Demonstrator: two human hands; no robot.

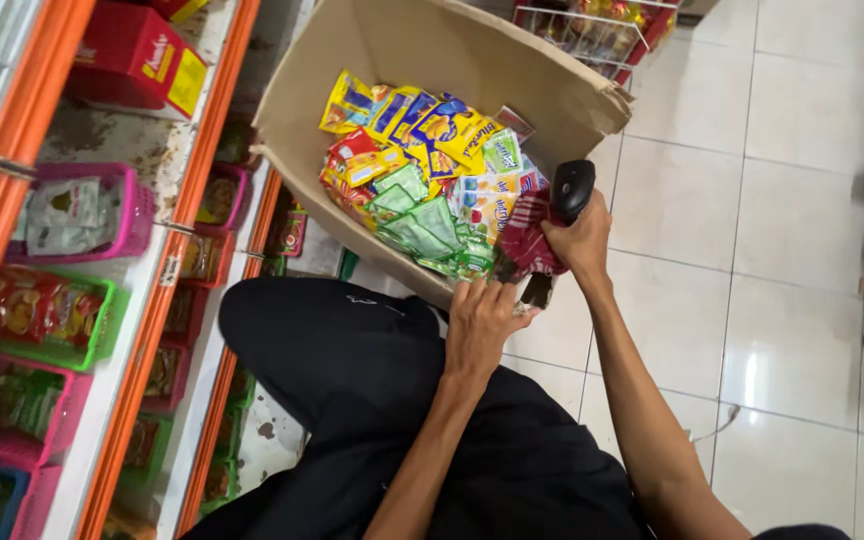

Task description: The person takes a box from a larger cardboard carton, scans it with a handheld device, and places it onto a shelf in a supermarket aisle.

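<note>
right hand (580, 238) grips scanner (571, 190) (black), prob. sachets (530, 240)

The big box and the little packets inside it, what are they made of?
The box looks like plain brown cardboard: matte, with a torn, bent rim. The packets seem to be thin shiny plastic or foil film; they crinkle and catch the light. The left hand rests at the box's edge.

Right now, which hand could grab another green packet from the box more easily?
Probably the left hand: it looks free at the box edge beside the green packets. The right hand already holds a black scanner.
</note>
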